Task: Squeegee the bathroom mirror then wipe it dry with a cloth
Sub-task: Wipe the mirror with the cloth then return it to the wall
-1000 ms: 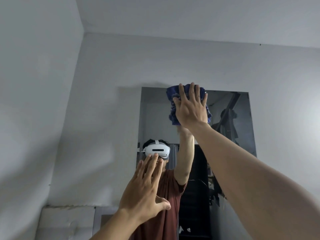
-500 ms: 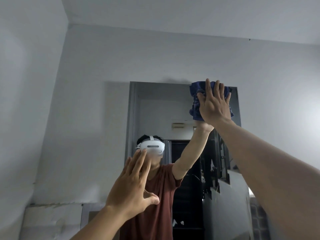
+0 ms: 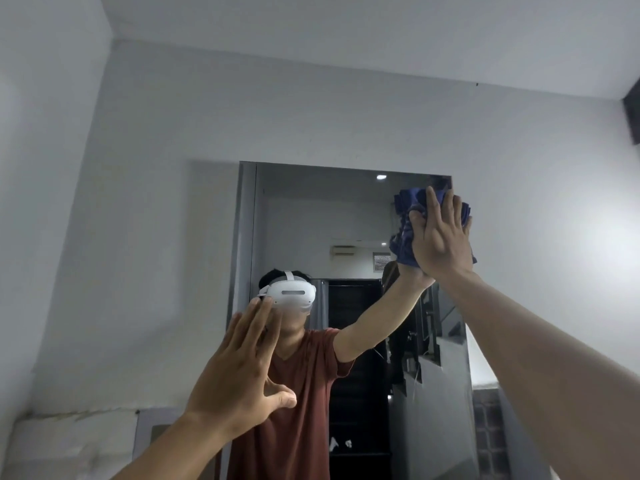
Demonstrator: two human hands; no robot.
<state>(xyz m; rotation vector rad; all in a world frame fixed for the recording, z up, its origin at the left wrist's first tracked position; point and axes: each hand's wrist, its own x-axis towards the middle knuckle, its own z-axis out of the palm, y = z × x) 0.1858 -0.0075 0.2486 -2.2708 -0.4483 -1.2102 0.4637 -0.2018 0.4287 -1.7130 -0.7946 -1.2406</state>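
Note:
The bathroom mirror (image 3: 311,216) hangs on the grey wall ahead, tall and frameless. A bunched dark blue cloth (image 3: 403,233) lies against the glass near the mirror's top right corner. My right hand (image 3: 440,237) presses flat on that cloth with the fingers pointing up. My left hand (image 3: 242,372) is raised lower down, in front of the mirror's left side, fingers spread and empty; whether it touches the glass I cannot tell. No squeegee is in view.
The mirror reflects a person in a red shirt with a white headset (image 3: 289,294), a dark doorway and a stair rail. A pale ledge (image 3: 69,441) runs along the wall at lower left. A dark object (image 3: 632,116) sits high on the right wall.
My right hand has slid the cloth from the top middle of the mirror rightward to its top right corner. My left hand has stayed low at the left.

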